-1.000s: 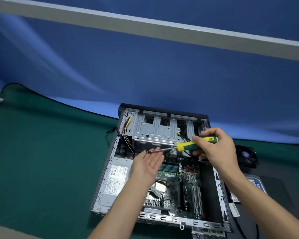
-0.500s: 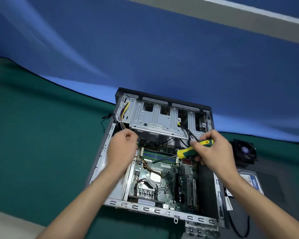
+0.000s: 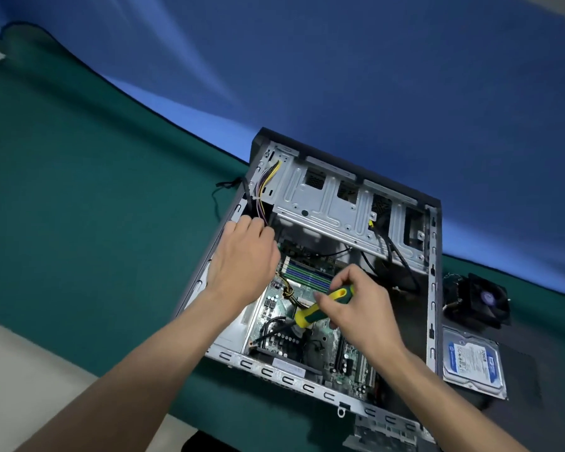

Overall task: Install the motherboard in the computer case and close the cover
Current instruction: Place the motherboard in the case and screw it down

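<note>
Inside the open computer case [image 3: 433,288] lies the motherboard [image 3: 276,305] — the right hand [image 3: 356,305] grips a screwdriver [image 3: 320,308], its tip hidden. The left hand [image 3: 242,259] rests at the case's left wall — fingers curled, their hold unclear.

The right hand [image 3: 356,308] grips the screwdriver [image 3: 320,308] inside the open computer case [image 3: 433,288], over the motherboard [image 3: 310,321]. Left of that grip the left hand [image 3: 242,262] rests at the case's left wall. Behind the grip sits the drive cage [image 3: 336,210]. Right of it, outside the case, lie a fan [image 3: 480,300] and, nearer the person, a hard drive [image 3: 473,360].
</note>
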